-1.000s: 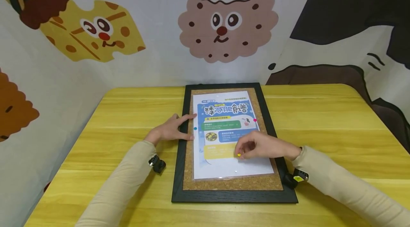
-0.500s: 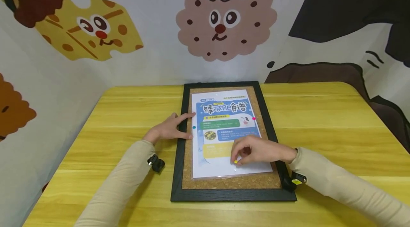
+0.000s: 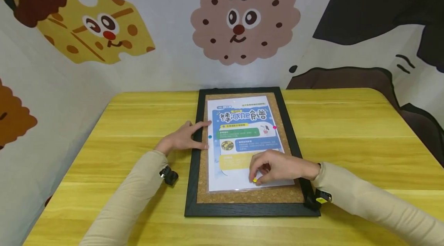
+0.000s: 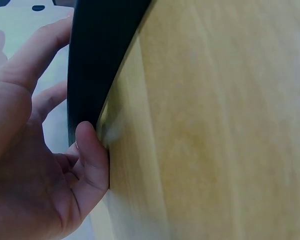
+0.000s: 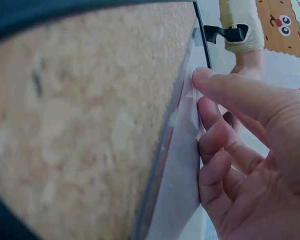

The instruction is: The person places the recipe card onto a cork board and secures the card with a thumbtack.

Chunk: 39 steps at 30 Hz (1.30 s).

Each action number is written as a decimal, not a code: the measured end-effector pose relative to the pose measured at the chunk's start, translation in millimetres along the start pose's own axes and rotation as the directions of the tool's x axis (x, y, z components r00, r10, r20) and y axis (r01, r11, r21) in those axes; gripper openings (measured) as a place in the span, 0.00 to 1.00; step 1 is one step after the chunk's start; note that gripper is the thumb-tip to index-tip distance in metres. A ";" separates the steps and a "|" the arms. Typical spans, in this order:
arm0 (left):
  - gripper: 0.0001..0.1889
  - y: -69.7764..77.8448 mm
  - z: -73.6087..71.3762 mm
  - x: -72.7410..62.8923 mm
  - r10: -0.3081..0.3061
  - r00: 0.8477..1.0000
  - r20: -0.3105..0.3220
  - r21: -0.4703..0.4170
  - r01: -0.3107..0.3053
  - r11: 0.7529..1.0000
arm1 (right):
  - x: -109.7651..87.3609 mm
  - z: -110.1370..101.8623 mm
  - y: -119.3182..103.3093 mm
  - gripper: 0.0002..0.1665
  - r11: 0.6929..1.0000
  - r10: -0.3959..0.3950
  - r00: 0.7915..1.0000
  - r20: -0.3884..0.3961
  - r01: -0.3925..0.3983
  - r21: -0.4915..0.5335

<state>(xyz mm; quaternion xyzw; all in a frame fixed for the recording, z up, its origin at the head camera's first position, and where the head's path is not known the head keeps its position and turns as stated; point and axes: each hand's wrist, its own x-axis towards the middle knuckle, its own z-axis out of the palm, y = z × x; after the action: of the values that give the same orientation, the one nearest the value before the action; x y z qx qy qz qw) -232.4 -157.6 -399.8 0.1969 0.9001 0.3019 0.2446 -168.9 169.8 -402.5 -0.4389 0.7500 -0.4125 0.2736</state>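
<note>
A laminated poster (image 3: 243, 115) with printed characters lies on a cork board (image 3: 243, 198) in a black frame (image 3: 253, 210). My right hand (image 3: 275, 165) pinches a yellow pushpin (image 3: 254, 180) at the poster's lower middle; in the right wrist view the pin is hidden behind the right hand's fingers (image 5: 217, 130). At the board's left side, my left hand (image 3: 181, 137) reaches over the frame, thumb and a finger spread on the poster's edge. Between them sits a blue pushpin (image 3: 210, 137). A pink pushpin (image 3: 274, 127) marks the poster's right edge.
The framed board lies on a yellow wood-grain table (image 3: 354, 134), its far side close to a cloth wall (image 3: 166, 68) with cartoon prints. Table surface extends to both sides of the board. A black wrist camera (image 3: 170, 177) is on the left wrist.
My right hand has moved slightly down the poster and to the left with the yellow pushpin, toward the small whitish dot near the bottom edge. The left hand has stayed in place.
</note>
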 end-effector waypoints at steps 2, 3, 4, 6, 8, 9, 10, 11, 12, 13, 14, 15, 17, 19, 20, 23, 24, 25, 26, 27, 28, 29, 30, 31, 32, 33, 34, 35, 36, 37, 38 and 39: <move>0.45 -0.3 -0.3 0.1 0.006 1.000 -0.001 0.002 -0.006 1.000 | 0.0 0.8 -1.2 0.08 1.000 0.006 1.000 -0.006 -0.006 -0.010; 0.46 -0.5 -0.2 0.3 0.005 1.000 -0.001 0.002 -0.005 1.000 | 0.2 1.2 -1.4 0.08 1.000 0.010 1.000 -0.009 -0.010 -0.016; 0.45 -0.9 -0.2 0.4 0.007 1.000 -0.002 0.003 -0.007 1.000 | 0.3 1.5 -1.6 0.08 1.000 0.015 1.000 -0.011 -0.016 -0.022; 0.45 -1.8 0.0 1.0 0.010 1.000 -0.002 0.006 -0.010 1.000 | 0.8 2.0 -2.2 0.08 0.999 0.022 1.000 -0.012 -0.023 -0.034; 0.45 -2.1 0.1 1.3 0.007 1.000 -0.004 0.006 -0.007 1.000 | 1.1 2.5 -2.1 0.08 0.999 0.025 1.000 -0.013 -0.025 -0.045; 0.45 -2.1 0.2 1.5 0.003 1.000 -0.005 0.007 -0.003 1.000 | 1.3 2.6 -1.9 0.08 0.999 0.024 1.000 -0.012 -0.024 -0.048; 0.45 -2.0 0.2 1.5 0.003 1.000 -0.006 0.007 -0.003 1.000 | 1.4 2.8 -1.4 0.09 0.998 0.024 1.000 -0.011 -0.025 -0.052; 0.45 -1.8 0.0 1.5 0.004 1.000 -0.006 0.010 -0.004 1.000 | 1.5 2.8 -0.9 0.09 0.998 0.020 1.000 -0.010 -0.021 -0.053; 0.45 -1.5 -0.2 1.4 0.004 1.000 -0.006 0.011 -0.004 1.000 | 1.6 2.9 -0.3 0.09 0.998 0.019 1.000 -0.009 -0.019 -0.057; 0.45 -1.3 -0.3 1.4 0.004 1.000 -0.006 0.012 -0.004 1.000 | 1.7 2.9 0.4 0.09 0.998 0.018 1.000 -0.008 -0.018 -0.060; 0.45 -0.9 -0.4 1.1 0.003 1.000 -0.006 0.014 -0.003 1.000 | 1.6 2.9 1.0 0.09 0.998 0.016 1.000 -0.006 -0.016 -0.061; 0.45 -0.5 -0.5 0.9 0.000 1.000 -0.006 0.013 0.000 1.000 | 1.6 2.9 1.4 0.09 0.998 0.013 1.000 -0.005 -0.013 -0.060; 0.45 0.1 -0.8 0.3 0.000 1.000 -0.003 0.014 0.000 1.000 | 1.3 2.6 1.8 0.08 0.998 0.003 1.000 -0.003 -0.003 -0.058; 0.45 0.1 -0.6 0.4 -0.003 1.000 -0.003 0.016 0.003 1.000 | 0.9 2.3 2.0 0.08 0.999 -0.010 1.000 0.000 0.010 -0.049; 0.46 0.4 -0.5 0.4 -0.007 1.000 -0.003 0.015 0.007 1.000 | 0.7 2.0 2.2 0.08 0.999 -0.022 1.000 0.002 0.022 -0.042; 0.46 -0.4 0.0 1.1 -0.005 1.000 -0.002 0.016 0.005 1.000 | 0.3 0.8 3.9 0.08 0.998 -0.059 0.998 0.010 0.059 0.002; 0.46 -0.6 0.1 1.2 -0.004 1.000 -0.001 0.014 0.004 1.000 | 0.1 0.3 4.6 0.09 0.997 -0.069 0.998 0.014 0.069 0.023; 0.46 -0.7 0.1 1.1 -0.002 1.000 0.001 0.011 0.002 1.000 | -0.1 -0.2 5.2 0.09 0.996 -0.075 0.997 0.016 0.074 0.042; 0.46 -0.7 0.0 1.0 -0.001 1.000 0.002 0.006 0.001 1.000 | -0.1 -0.6 5.8 0.09 0.995 -0.077 0.997 0.018 0.076 0.060; 0.45 -0.8 -0.1 0.8 0.004 1.000 0.004 0.004 -0.004 1.000 | -0.2 -0.9 6.4 0.09 0.995 -0.072 0.997 0.018 0.071 0.077; 0.45 -0.9 -0.1 0.6 0.009 1.000 0.005 0.002 -0.009 1.000 | -0.2 -1.0 7.2 0.08 0.994 -0.068 0.998 0.015 0.066 0.087; 0.45 -0.7 -0.3 0.4 0.005 1.000 0.006 -0.001 -0.005 1.000 | 0.0 -1.1 7.6 0.08 0.994 -0.061 0.998 0.012 0.060 0.093; 0.45 -0.5 -0.3 0.3 0.001 1.000 0.007 -0.003 -0.001 1.000 | 0.1 -1.2 8.0 0.08 0.994 -0.050 0.999 0.009 0.049 0.096; 0.46 -0.3 -0.2 0.2 -0.003 1.000 0.007 -0.003 0.003 1.000 | 0.3 -1.3 8.3 0.08 0.995 -0.038 0.999 0.004 0.037 0.095; 0.46 0.0 0.0 0.2 -0.007 1.000 0.005 -0.002 0.007 1.000 | 0.5 -1.2 8.5 0.08 0.995 -0.029 1.000 -0.001 0.029 0.091; 0.46 0.3 0.1 0.3 -0.007 1.000 0.004 0.001 0.007 1.000 | 0.6 -1.2 8.7 0.08 0.996 -0.021 1.000 -0.004 0.021 0.090; 0.46 0.6 0.2 0.5 -0.012 1.000 0.002 0.002 0.012 1.000 | 0.7 -1.2 8.8 0.08 0.996 -0.017 1.000 -0.008 0.017 0.087; 0.46 0.8 0.2 0.6 -0.017 1.000 0.001 0.003 0.017 1.000 | 0.7 -1.2 8.7 0.08 0.997 -0.011 1.000 -0.009 0.012 0.082; 0.46 0.9 0.2 0.9 -0.017 1.000 0.000 0.006 0.017 1.000 | 0.8 -1.1 8.5 0.08 0.997 -0.008 1.000 -0.010 0.009 0.083; 0.46 0.9 0.1 1.0 -0.017 1.000 -0.001 0.008 0.017 1.000 | 0.7 -0.8 8.5 0.08 0.997 -0.005 1.000 -0.011 0.006 0.083; 0.46 0.8 0.0 1.0 -0.013 1.000 -0.001 0.009 0.013 1.000 | 0.7 -0.5 8.4 0.07 0.997 -0.003 1.000 -0.012 0.004 0.082; 0.46 0.7 -0.1 1.1 -0.011 1.000 -0.001 0.011 0.011 1.000 | 0.6 -0.2 8.3 0.07 0.997 0.000 1.000 -0.012 0.001 0.083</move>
<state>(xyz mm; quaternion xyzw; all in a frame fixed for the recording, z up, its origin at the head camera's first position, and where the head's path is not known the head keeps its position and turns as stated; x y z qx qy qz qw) -233.2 -156.6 -399.6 0.1934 0.9029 0.2957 0.2449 -172.9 171.6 -409.5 -0.4249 0.7336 -0.4460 0.2871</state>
